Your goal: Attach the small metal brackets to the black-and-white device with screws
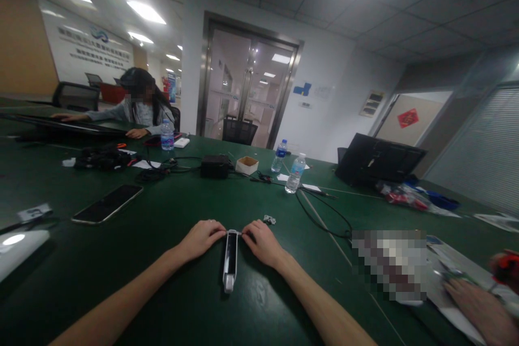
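On the green table in front of me lies a narrow white and black object that looks like a stapler (230, 262), its long side pointing toward me. My left hand (205, 237) is at the left of its far end, thumb and fingertips pinched against the edge. From the right, my right hand (259, 239) pinches that same far end. Just beyond my right hand sits a small grey-white piece (269, 220), too small to make out. My fingers cover parts of the stapler's far end.
A phone (108, 204) lies at the left. Farther back are a black box (215, 166), a small open carton (247, 165), water bottles (295, 174) and loose cables. At right, a co-worker's hand (478, 303) rests near papers. Another person (141, 100) sits across the table.
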Available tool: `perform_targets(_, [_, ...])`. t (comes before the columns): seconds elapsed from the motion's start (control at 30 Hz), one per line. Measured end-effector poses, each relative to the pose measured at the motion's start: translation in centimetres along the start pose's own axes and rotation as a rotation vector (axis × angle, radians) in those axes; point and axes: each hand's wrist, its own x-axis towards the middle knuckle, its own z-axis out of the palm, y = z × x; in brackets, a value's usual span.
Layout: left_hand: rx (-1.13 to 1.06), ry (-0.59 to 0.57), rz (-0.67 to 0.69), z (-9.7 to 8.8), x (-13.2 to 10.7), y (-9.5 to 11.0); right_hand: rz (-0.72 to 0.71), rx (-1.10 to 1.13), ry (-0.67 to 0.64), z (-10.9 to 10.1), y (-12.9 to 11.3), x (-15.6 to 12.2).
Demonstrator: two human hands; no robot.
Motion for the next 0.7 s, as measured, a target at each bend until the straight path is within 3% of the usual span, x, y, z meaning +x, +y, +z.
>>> perform_targets(0.2, [0.076,-0.033,0.037,-0.1,-0.1,0.1,-0.067,-0.087,-0.039,-1.8,0.2,0.1])
perform_targets(0.4, [0.163,-0.073,0.094,-1.0,-0.3,0.3,0.058,-0.250,-0.011,-4.0,3.2,-0.2])
perform_targets(0.7, [0.253,-0.065,0.100,-1.7,-0.3,0.3,0.152,-0.318,-0.222,-4.7,4.5,-0.5])
